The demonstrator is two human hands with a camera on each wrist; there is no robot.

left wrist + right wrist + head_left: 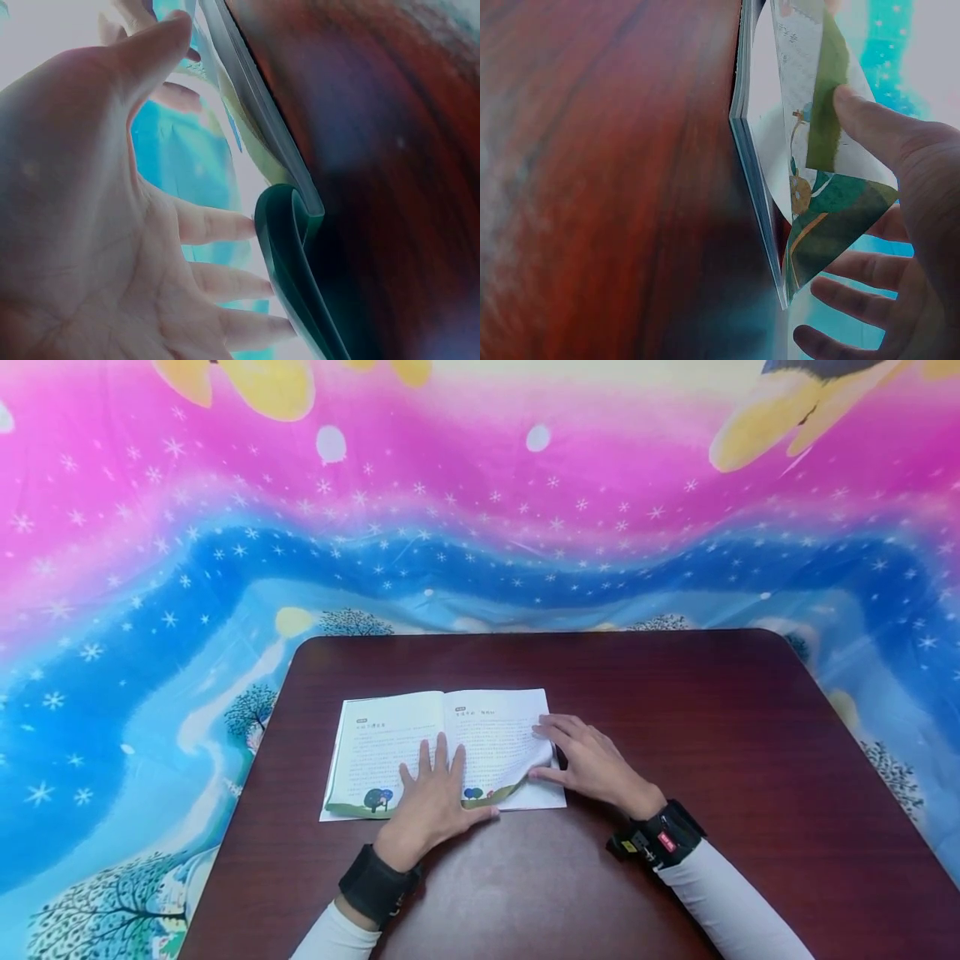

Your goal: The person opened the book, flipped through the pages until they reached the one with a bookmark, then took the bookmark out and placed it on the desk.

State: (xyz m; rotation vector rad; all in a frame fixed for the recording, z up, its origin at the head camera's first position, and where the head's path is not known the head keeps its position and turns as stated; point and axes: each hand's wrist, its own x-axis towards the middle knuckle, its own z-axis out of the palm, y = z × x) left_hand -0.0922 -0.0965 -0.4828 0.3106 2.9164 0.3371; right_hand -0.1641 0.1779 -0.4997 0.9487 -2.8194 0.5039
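One book is lying open on the table. We are resting our left hand, spread wide, across it, while our right hand is pinching its curled right page.

Through my head view, I look forward and down from the near side of the open book, the bench surrounding it. Both wrist views, low, close and tipped sideways, face its near edge; all three share the book.
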